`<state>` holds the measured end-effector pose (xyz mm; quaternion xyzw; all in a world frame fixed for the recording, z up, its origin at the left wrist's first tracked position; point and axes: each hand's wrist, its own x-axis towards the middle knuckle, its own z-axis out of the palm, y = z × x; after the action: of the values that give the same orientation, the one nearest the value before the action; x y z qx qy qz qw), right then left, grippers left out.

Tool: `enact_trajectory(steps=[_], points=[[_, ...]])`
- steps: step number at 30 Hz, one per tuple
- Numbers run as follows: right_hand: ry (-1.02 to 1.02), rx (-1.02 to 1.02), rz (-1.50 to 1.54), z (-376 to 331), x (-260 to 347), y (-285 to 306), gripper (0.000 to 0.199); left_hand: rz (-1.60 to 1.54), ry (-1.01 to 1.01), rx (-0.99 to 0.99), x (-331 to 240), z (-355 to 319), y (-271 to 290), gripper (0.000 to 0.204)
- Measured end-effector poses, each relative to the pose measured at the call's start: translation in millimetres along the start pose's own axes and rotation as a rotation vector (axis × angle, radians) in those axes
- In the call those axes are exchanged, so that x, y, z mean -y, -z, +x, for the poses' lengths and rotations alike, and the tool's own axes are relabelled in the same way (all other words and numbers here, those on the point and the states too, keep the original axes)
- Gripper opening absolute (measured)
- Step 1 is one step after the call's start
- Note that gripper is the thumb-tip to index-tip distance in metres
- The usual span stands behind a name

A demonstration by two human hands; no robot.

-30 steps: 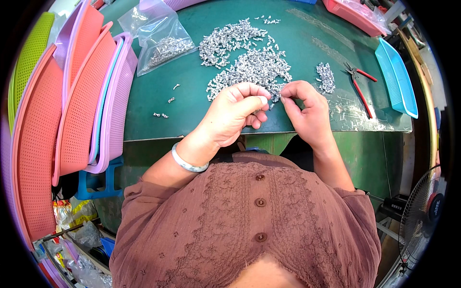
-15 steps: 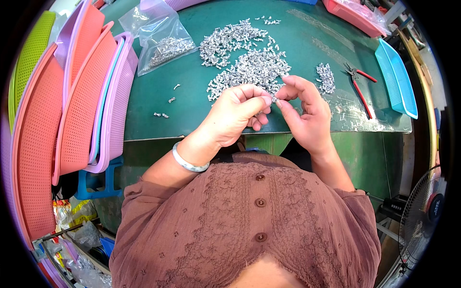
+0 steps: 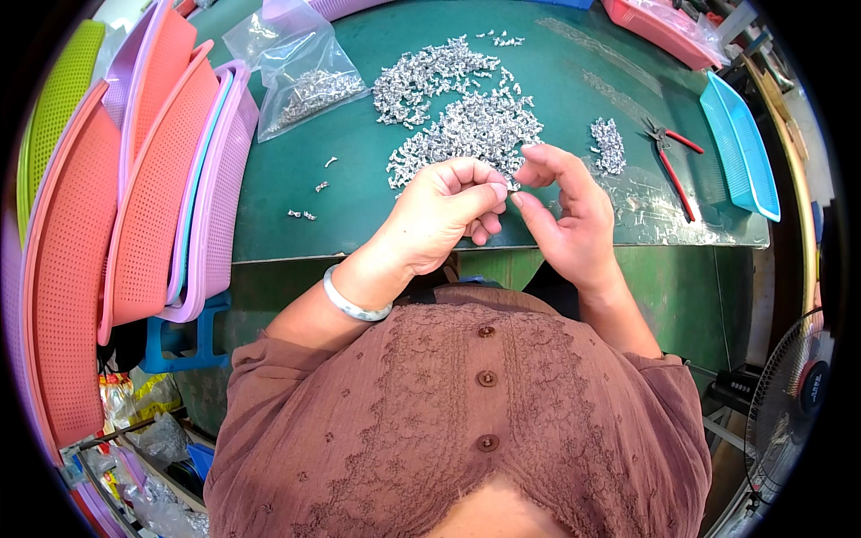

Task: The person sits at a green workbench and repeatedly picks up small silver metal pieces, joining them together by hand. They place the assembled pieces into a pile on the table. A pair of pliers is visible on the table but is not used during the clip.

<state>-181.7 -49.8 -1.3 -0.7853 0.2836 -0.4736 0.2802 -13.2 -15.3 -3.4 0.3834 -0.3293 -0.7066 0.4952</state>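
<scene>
Between thumb and forefinger, my left hand [image 3: 453, 202] pinches a small silvery metal part [image 3: 512, 185], whose exact kind is too small to make out. Just right of it, my right hand [image 3: 574, 211] has its thumb and forefinger apart, with the thumb tip close to the part. Beyond both hands, a large pile of small silvery metal parts [image 3: 475, 125] spreads over the green table [image 3: 305, 235]. To the right of my right hand sits a smaller heap of similar parts [image 3: 608, 146]. A few loose pieces [image 3: 302, 215] lie on the left.
Red-handled pliers [image 3: 673, 170] and a blue plastic basket [image 3: 740, 148] lie to the right. At the back left stands a clear bag of metal parts [image 3: 309, 90]. Stacked plastic baskets [image 3: 161, 188] rise along the left edge. A fan [image 3: 789, 403] is at the lower right.
My right thumb and forefinger have parted and drawn slightly away from the small part. My left hand keeps its pinch in nearly the same place.
</scene>
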Motion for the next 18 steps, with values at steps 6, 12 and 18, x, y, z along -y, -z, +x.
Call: enact_trajectory(steps=[6,12,18], points=[[-0.014,-0.008,-0.088,0.9,0.0,4.7,0.032,-0.003,0.007,-0.006,-0.1,-0.1,-0.1,0.008],[0.040,0.026,-0.150,1.8,-3.8,11.5,0.016,0.002,0.006,-0.013,-0.4,-0.3,-0.6,0.009],[0.045,0.055,-0.115,3.4,0.8,7.8,0.012,0.013,-0.004,-0.002,0.3,0.5,-0.6,0.009]])
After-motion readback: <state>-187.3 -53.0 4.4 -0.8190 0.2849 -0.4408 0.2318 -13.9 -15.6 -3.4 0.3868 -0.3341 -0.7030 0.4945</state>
